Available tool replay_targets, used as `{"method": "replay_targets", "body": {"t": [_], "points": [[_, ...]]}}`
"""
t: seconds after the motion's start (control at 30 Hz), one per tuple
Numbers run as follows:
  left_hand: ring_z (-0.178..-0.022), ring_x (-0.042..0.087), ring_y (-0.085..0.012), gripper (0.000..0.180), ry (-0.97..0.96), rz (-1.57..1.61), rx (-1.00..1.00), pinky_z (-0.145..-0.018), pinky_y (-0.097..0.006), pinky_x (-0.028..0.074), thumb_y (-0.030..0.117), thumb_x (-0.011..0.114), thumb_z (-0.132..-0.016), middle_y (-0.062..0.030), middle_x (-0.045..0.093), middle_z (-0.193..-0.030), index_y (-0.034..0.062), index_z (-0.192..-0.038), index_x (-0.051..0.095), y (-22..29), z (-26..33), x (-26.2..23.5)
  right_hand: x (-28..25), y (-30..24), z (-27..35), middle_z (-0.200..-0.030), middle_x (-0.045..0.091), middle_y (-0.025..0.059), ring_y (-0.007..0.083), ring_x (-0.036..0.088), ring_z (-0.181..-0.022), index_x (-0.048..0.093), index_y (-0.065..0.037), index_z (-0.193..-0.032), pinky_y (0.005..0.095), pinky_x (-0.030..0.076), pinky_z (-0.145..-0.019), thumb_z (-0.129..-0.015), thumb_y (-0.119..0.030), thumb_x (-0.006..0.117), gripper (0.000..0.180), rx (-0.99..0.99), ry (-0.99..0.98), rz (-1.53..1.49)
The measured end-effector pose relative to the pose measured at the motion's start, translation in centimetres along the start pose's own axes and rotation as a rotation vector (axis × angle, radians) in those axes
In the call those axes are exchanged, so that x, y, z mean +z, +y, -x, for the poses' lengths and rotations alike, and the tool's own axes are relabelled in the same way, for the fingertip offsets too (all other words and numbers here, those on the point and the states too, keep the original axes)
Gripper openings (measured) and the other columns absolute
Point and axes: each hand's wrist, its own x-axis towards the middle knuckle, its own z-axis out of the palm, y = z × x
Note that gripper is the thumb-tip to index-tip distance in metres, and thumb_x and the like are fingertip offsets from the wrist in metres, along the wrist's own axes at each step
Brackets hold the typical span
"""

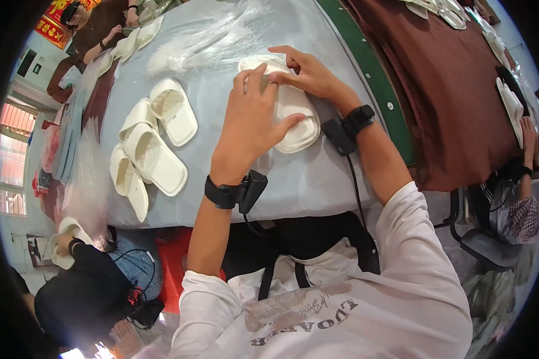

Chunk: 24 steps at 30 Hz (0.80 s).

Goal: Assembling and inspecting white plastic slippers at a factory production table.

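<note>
A pair of white slippers (294, 107), apparently laid together, lies on the grey-blue tabletop in front of me. My left hand (251, 110) is placed over the near left part, its thumb stretched across the sole and its fingers bent along the upper end. At the far end, my right hand (310, 73) holds the slippers with curled fingers, its thumb meeting the left fingertips. Part of the slippers is hidden under both hands. To the left lie more white slippers: one apart (173, 112), others overlapping (156, 158).
Clear plastic bags (206, 45) are heaped at the table's far side. A brown cloth (455, 102) covers the table to the right, past a green strip (374, 78). Co-workers handle slippers at far left, lower left and right. A red stool (172, 263) stands below the table edge.
</note>
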Motion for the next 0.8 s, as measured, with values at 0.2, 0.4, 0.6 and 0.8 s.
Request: {"method": "replay_targets", "body": {"t": [0.2, 0.4, 0.6, 0.8], "points": [[-0.138, 0.031, -0.0416, 0.07, 0.022, 0.064, 0.042, -0.115, -0.05, 0.034, 0.045, 0.083, -0.076, -0.0186, 0.042, -0.144, 0.0003, -0.125, 0.063, -0.4, 0.5, 0.1, -0.9, -0.5, 0.1, -0.075, 0.052, -0.0007, 0.0111, 0.048, -0.07, 0.066, -0.01, -0.122, 0.0315, 0.041, -0.063, -0.087, -0.042, 0.08, 0.05, 0.078, -0.075, 0.017], [-0.138, 0.032, -0.0399, 0.068, -0.095, 0.03, 0.21, -0.116, -0.052, 0.029, 0.045, 0.083, -0.075, -0.017, 0.041, -0.145, 0.0015, -0.124, 0.062, 0.0, -0.2, -2.0, -0.5, 0.3, 0.0, -0.073, 0.058, 0.0083, 0.0208, 0.054, -0.067, 0.069, -0.011, -0.112, 0.0361, 0.044, -0.062, -0.077, -0.031, 0.084, 0.043, -0.23, 0.108, 0.348], [-0.128, 0.038, -0.0428, 0.078, 0.133, -0.135, -0.169, -0.109, -0.052, 0.034, 0.034, 0.086, -0.075, -0.0222, 0.042, -0.139, -0.0057, -0.133, 0.052, 3.7, 2.1, 1.6, 0.4, -2.2, 0.5, -0.077, 0.069, 0.0158, 0.0361, 0.068, -0.073, 0.063, -0.006, -0.097, 0.0451, 0.051, -0.066, -0.074, -0.027, 0.082, 0.036, 0.078, 0.252, 0.483], [-0.119, 0.05, -0.0479, 0.088, 0.082, 0.055, -0.376, -0.099, -0.054, 0.045, 0.034, 0.086, -0.075, -0.0313, 0.046, -0.131, -0.0037, -0.139, 0.039, 2.9, 0.0, 3.8, 0.1, -0.9, 0.4, -0.073, 0.066, 0.0136, 0.0281, 0.065, -0.066, 0.066, 0.003, -0.109, 0.0381, 0.051, -0.063, -0.072, -0.046, 0.083, 0.064, 0.182, 0.384, 0.455]]}}
